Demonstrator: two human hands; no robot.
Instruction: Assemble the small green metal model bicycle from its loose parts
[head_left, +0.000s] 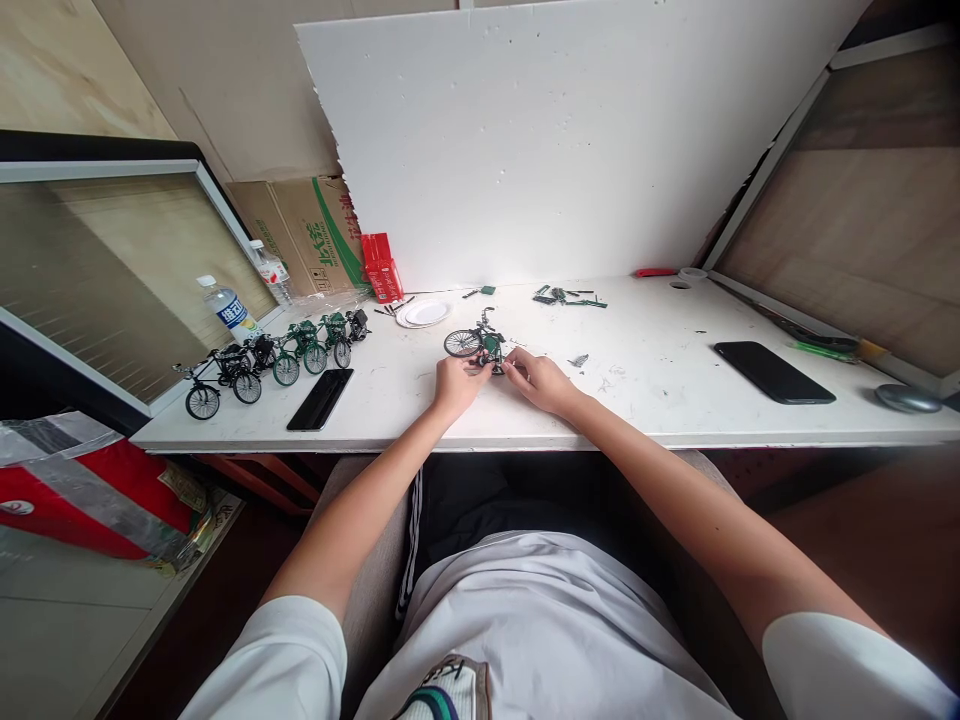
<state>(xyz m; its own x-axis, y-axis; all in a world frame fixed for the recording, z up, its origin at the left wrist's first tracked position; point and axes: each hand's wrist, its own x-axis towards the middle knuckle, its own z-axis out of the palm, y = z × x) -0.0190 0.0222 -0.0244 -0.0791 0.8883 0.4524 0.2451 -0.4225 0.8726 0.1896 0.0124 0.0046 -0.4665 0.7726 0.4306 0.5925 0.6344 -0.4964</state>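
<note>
A small model bicycle (491, 345), dark with green parts, is held at the middle of the white desk (405, 405). One spoked wheel points left and the handlebar stands up at the back. My left hand (459, 385) pinches its near side from the left. From the right, the fingertips of my right hand (538, 382) close on the same lower part. Fingers hide some of that part. Behind it lie loose green and black pieces (570, 297) and a small green piece (487, 290).
Several model bicycles (300, 350) stand in a row at left, near a phone (320, 399) and bottles (229, 308). White plates (426, 313) and a red box (382, 268) are behind. Another phone (772, 372) and a mouse (907, 398) lie at right.
</note>
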